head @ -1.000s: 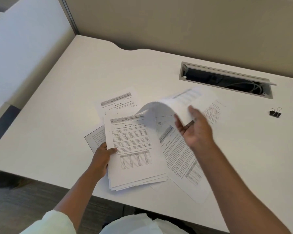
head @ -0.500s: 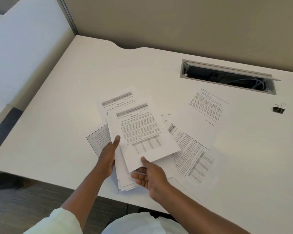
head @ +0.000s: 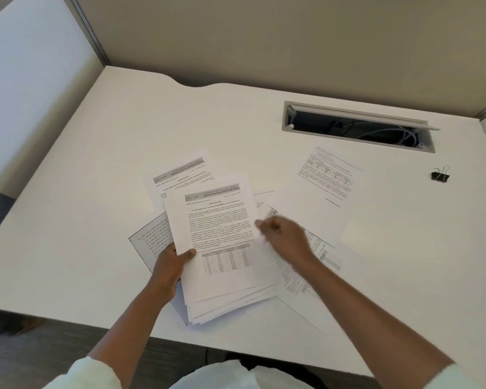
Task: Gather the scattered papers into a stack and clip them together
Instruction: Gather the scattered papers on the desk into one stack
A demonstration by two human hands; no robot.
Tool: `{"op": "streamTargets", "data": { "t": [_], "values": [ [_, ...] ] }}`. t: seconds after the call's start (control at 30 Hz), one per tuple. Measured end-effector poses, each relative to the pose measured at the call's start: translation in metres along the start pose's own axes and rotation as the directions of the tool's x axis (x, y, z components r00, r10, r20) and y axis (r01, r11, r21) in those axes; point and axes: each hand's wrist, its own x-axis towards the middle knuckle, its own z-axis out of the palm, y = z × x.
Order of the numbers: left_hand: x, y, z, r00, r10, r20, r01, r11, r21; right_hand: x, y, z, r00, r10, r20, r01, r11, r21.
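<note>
A loose stack of printed papers lies near the desk's front edge. My left hand grips its left side, thumb on the top sheet. My right hand hovers blurred over the stack's right edge, fingers curled, holding nothing I can make out. Under and around the stack lie more sheets: one with a header behind it, a bordered sheet to the left, a table sheet to the right. A single sheet lies apart at the right rear. A black binder clip sits far right.
The white desk has a grey cable slot with wires at the back right. Partition walls close the back and left sides. The desk's front edge runs just below the stack.
My right hand laid a sheet on top of the stack, let go of its lower edge and moved up to the stack's right side. My left hand kept its hold.
</note>
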Motion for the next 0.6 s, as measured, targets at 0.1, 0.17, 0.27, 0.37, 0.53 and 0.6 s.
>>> {"op": "streamTargets", "data": {
  "t": [0.1, 0.17, 0.27, 0.37, 0.53, 0.6],
  "values": [
    [0.001, -0.002, 0.000, 1.000, 0.001, 0.001, -0.001, 1.000, 0.011, 0.051, 0.046, -0.036, 0.967, -0.149, -0.209, 0.026, 0.866, -0.499],
    [0.001, -0.002, 0.000, 1.000, -0.005, 0.009, 0.005, 1.000, 0.015, 0.072, 0.075, -0.053, 0.982, -0.084, -0.170, -0.042, 0.779, -0.625],
    [0.005, -0.004, -0.002, 1.000, -0.015, 0.005, 0.014, 0.999, 0.029, 0.081, 0.101, -0.059, 0.992, -0.037, -0.118, -0.051, 0.744, -0.666],
    [0.009, -0.007, -0.002, 1.000, -0.003, -0.001, 0.003, 0.999, 0.051, 0.078, 0.108, -0.053, 0.988, -0.103, -0.112, -0.002, 0.728, -0.685],
    [0.010, -0.011, -0.002, 1.000, 0.012, -0.001, -0.012, 0.997, 0.075, 0.068, 0.112, -0.039, 0.973, -0.197, -0.118, 0.049, 0.681, -0.731],
    [0.011, -0.011, -0.001, 1.000, 0.014, 0.004, -0.015, 0.997, 0.076, 0.065, 0.115, -0.035, 0.954, -0.269, -0.130, 0.092, 0.678, -0.729]
  ]
}}
